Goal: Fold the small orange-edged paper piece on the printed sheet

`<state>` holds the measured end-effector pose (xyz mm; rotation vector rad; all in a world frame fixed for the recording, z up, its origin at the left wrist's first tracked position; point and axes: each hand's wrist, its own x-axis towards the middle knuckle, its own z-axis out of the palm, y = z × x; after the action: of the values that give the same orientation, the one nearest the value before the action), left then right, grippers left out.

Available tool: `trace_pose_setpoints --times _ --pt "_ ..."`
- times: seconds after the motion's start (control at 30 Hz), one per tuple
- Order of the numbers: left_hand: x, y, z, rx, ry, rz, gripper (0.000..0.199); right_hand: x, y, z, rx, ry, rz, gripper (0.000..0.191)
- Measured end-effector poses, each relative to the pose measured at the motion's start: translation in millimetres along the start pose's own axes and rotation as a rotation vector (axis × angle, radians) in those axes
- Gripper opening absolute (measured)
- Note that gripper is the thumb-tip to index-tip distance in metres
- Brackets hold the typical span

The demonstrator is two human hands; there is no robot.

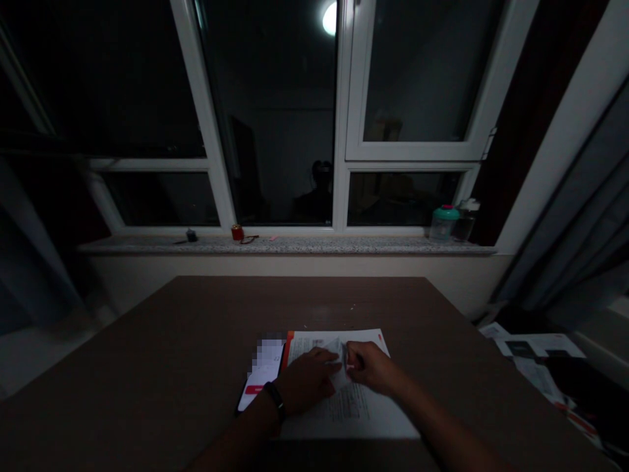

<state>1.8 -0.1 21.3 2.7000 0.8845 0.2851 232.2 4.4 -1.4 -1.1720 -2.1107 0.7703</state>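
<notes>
A printed booklet (363,419) with an orange left edge lies on the brown table. Across its page rests my left hand (307,380), wearing a dark wristband, its fingers stretched out over a small pale pointed piece of paper (335,345). My right hand (368,364) is closed at the right edge of that piece, fingers curled and thumb pressed in. Something small and pinkish shows by the right fingertips, too dim to name. Beside the booklet, left of my left hand, a phone (265,370) lies with its screen lit.
The brown table (196,341) reaches to the wall under the window. On the sill (304,246) stand a small red jar (237,232), a dark little bottle (191,235), and a teal-lidded bottle (443,223) beside a clear one. Papers (540,344) lie beyond the table's right edge.
</notes>
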Motion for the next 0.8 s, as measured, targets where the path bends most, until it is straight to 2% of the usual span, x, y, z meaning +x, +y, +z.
trace_pose_setpoints --times 0.2,0.3,0.8 --pt "2 2 -0.1 0.002 -0.017 -0.016 0.052 9 8 5 -0.028 0.111 -0.017 0.016" --pt "2 2 1.0 0.013 -0.01 -0.019 0.051 14 13 8 -0.018 0.112 -0.014 0.017" --pt "-1 6 -5.7 -0.001 -0.022 -0.007 0.049 -1 11 3 0.145 -0.044 0.003 0.019"
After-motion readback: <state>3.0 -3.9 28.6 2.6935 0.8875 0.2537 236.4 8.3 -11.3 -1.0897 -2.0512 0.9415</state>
